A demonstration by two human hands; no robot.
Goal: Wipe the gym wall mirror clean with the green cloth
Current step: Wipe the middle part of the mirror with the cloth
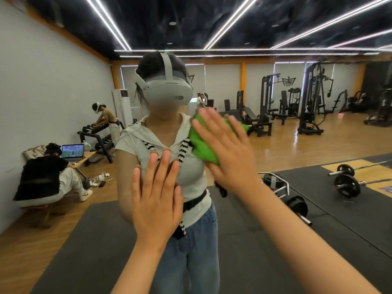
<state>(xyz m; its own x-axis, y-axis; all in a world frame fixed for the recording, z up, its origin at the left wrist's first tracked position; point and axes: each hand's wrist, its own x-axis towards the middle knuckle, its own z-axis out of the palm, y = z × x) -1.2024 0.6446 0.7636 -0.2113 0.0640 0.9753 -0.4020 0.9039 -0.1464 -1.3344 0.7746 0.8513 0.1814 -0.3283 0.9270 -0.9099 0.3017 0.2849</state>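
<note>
Nearest to me, my left hand (156, 194) is flat and fully spread, fingers together and pointing up, palm laid against the big glass wall mirror (297, 149) with nothing in it. Just beyond and up to its right, my right hand (227, 149) is also splayed open, but it pins the crumpled bright green cloth (203, 141) against the glass under palm and fingers rather than gripping it; the cloth bulges out on the thumb side and above the fingertips.

The relation I care about: the cloth sits directly under the right palm, so that hand drives the wipe, while the left only braces. The right forearm runs diagonally from lower right, so I judge a sweep along that line comes easiest.

Farther off, in the reflection, lie a black barbell with plates (345, 183), dark floor mats (106, 240) and black weight machines (311, 102).
</note>
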